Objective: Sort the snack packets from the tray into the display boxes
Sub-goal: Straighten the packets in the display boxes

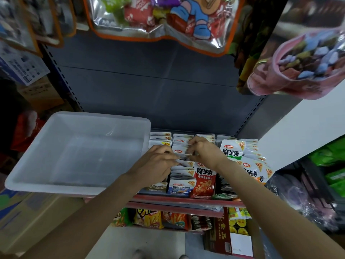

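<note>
**Two hands at the packet rows**

Two hands, left hand (158, 161) and right hand (203, 150), are pinched on snack packets (182, 156) in the display boxes (179, 191) at centre frame. The white tray (37, 182) is seen at left.

- The left hand (158, 161) and right hand (203, 152) cover the packets in the middle display boxes (182, 191); their fingertips blur together, so each grip cannot be told.
- The hanging bags (155, 17) are cut off by the top edge.
- Print on the lower-shelf packets (149, 217) is too small to read.
- The left forearm hides the near right corner of the white tray (78, 116).
</note>
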